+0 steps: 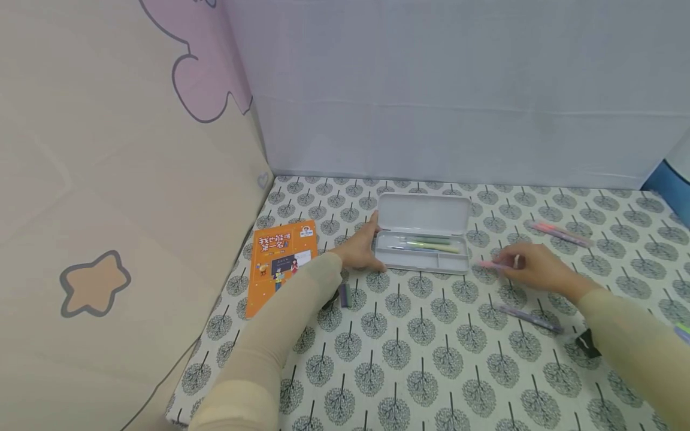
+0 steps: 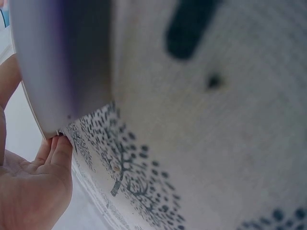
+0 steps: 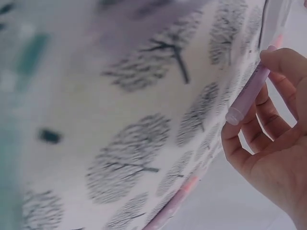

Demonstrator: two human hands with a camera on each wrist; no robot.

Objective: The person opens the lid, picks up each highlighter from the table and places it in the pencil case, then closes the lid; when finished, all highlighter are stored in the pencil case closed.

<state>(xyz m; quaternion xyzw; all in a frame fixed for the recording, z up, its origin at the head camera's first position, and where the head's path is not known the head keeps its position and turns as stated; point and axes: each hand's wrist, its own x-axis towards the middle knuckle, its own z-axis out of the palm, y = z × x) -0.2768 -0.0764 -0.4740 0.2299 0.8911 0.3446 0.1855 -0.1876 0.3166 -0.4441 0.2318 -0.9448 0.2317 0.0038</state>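
Observation:
A pencil case [image 1: 423, 214] lies unfolded on the table, its lid flat toward the back. Several pens [image 1: 431, 246] rest in its rear compartment. Against its left side is my left hand [image 1: 359, 246], thumb and fingers spread along the edge; in the left wrist view the fingertips touch the case's rim. My right hand [image 1: 530, 266] pinches a pink pen [image 3: 249, 93] between thumb and fingers, just right of the case. The pen's tip points toward the case. In front of that hand lies a purple pen [image 1: 529, 318] on the cloth.
An orange book [image 1: 283, 257] lies at the left, partly under my left forearm. More pink pens [image 1: 562, 234] lie at the back right. A small dark green and purple object [image 1: 345, 296] sits beside the left sleeve. A tree-patterned cloth [image 1: 420, 383] covers the table.

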